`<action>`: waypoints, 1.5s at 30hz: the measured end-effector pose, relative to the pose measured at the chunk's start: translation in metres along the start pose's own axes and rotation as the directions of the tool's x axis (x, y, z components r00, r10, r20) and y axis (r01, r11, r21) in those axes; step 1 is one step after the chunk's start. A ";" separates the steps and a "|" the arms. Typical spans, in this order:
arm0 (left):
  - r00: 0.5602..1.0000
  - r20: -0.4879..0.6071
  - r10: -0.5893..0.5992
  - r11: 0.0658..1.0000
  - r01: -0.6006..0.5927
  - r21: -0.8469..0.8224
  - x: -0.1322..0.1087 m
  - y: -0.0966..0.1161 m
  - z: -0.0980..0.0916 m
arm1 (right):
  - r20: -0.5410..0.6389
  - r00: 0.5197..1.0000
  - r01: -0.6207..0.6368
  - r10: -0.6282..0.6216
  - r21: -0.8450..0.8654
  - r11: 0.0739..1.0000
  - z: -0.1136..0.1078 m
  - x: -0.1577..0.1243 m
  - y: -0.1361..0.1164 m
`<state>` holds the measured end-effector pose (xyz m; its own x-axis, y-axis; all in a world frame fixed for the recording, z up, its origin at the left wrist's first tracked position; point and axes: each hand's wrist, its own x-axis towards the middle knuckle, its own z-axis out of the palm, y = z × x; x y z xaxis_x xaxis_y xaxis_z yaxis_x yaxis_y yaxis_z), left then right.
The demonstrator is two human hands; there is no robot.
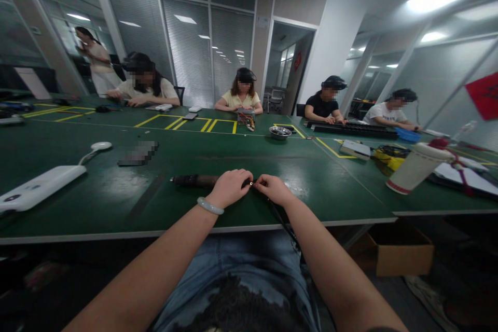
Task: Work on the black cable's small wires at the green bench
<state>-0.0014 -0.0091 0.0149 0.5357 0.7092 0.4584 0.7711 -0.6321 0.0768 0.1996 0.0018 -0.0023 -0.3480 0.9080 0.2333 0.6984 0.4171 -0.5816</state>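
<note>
A dark electric screwdriver [196, 180] lies along the green table in front of me, its metal tip pointing left. My left hand [233, 187] is wrapped around its rear end, which the fingers mostly hide. Close beside it, my right hand [272, 188] pinches the end of a black cable [280, 215]. Between the fingertips of both hands shows a small shiny metal piece [252, 183]; whether the cable end is inside the screwdriver cannot be made out. From my right hand the cable drops over the table's front edge towards my lap.
To the left lie a white device [42, 187] with a corded round end and a blurred-out flat object [138, 154]. Beyond are a metal bowl [280, 132] and several people at work. At right stand a paper cup [418, 168] and a white box [355, 149]; a cardboard box [404, 259] sits below.
</note>
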 end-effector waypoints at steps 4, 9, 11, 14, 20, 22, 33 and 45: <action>1.000 0.010 -0.003 1.000 0.003 0.003 0.000 0.000 -0.001 | -0.002 1.000 -0.009 0.009 -0.002 1.000 0.000 0.000 0.000; 1.000 0.013 -0.002 1.000 0.002 0.005 0.000 0.001 -0.001 | -0.002 1.000 -0.012 0.012 0.000 1.000 0.002 0.001 0.002; 1.000 0.014 -0.005 1.000 0.005 0.005 0.000 0.001 -0.001 | 0.002 1.000 -0.012 0.012 0.000 1.000 0.002 0.001 0.003; 1.000 0.008 -0.004 1.000 0.004 -0.001 0.000 0.000 -0.001 | -0.003 1.000 0.000 0.000 0.001 1.000 0.003 0.001 0.003; 1.000 0.007 0.008 1.000 -0.007 -0.006 0.000 0.001 -0.002 | -0.005 1.000 0.008 -0.008 -0.006 1.000 0.003 0.002 0.003; 1.000 0.006 0.012 1.000 -0.012 -0.002 0.000 0.001 -0.002 | -0.004 1.000 0.005 -0.005 -0.005 1.000 0.003 0.002 0.003; 1.000 0.005 0.006 1.000 -0.006 -0.008 0.000 0.000 0.000 | -0.005 1.000 0.009 -0.009 0.001 1.000 0.001 0.001 0.001; 1.000 0.009 0.004 1.000 -0.004 0.005 0.000 0.000 0.000 | -0.004 1.000 0.003 -0.002 0.017 1.000 0.002 0.001 0.003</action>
<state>-0.0014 -0.0093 0.0150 0.5419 0.7095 0.4506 0.7707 -0.6333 0.0704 0.2001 0.0034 -0.0053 -0.3470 0.9071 0.2381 0.6869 0.4187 -0.5940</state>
